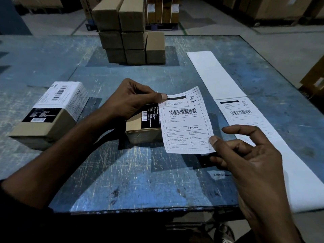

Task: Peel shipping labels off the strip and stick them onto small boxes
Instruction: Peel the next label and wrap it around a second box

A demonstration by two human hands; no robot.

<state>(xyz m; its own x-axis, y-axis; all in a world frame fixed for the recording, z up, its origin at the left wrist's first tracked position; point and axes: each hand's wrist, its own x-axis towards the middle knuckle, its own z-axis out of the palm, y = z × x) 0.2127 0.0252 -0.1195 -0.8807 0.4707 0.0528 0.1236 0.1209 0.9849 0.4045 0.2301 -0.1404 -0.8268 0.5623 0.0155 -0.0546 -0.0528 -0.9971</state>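
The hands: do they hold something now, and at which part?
Both pinch one peeled shipping label: the left hand at its top left corner, the right hand at its bottom right corner, above a small box.

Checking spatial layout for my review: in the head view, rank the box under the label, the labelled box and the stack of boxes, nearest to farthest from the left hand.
1. Box under the label, right beneath the left hand.
2. Labelled box, at the table's left.
3. Stack of boxes, at the far edge.

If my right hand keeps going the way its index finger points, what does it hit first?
Probably the peeled label that the right hand pinches; its index finger points left, above the lower corner. Beyond lies the small box under the left hand. Depth is unclear.
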